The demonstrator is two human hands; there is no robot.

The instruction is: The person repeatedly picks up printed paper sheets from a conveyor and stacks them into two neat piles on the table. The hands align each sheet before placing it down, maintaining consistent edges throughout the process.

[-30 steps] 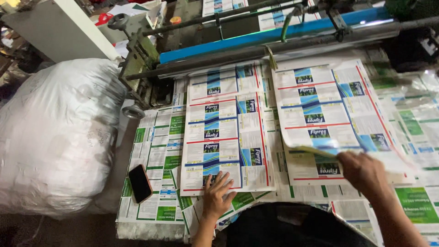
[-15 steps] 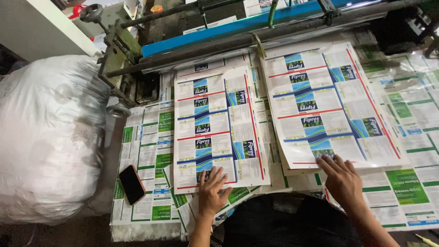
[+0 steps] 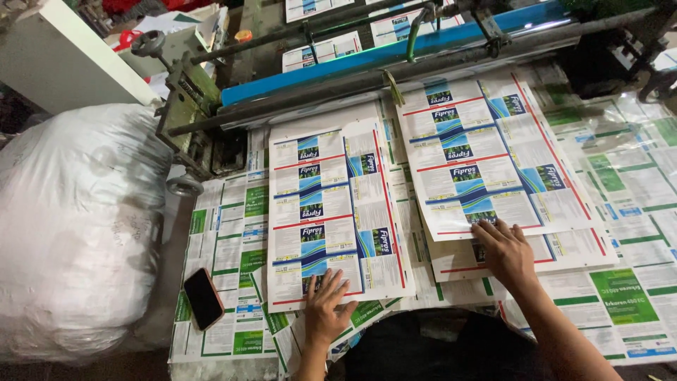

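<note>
Work table (image 3: 649, 183) is covered w/ green-and-white printed label sheets laid flat, w/ a grey metal machine w/ long rollers and a blue bar (image 3: 381, 53) running along its far edge. Big white plastic sack (image 3: 70, 226), stuffed full, sits at the left, touching the table's edge. On the green sheets lie two stacks of white printed sheets w/ blue swirl panels and red lines: right-hand stack (image 3: 486, 159) is wider and angled a bit, left-hand stack (image 3: 335, 212) narrower, just beside it and not touching. Right hand (image 3: 504, 250) rests flat, fingers spread, palm down on the near edge of the right-hand stack, gripping nothing. Left hand (image 3: 328, 307) is also open and flat, fingers spread, pressing the near edge of the left-hand stack. Black smartphone w/ reddish rim (image 3: 203, 298) lies face up on the green sheets, near the table's left corner, well left of the left hand.
</note>
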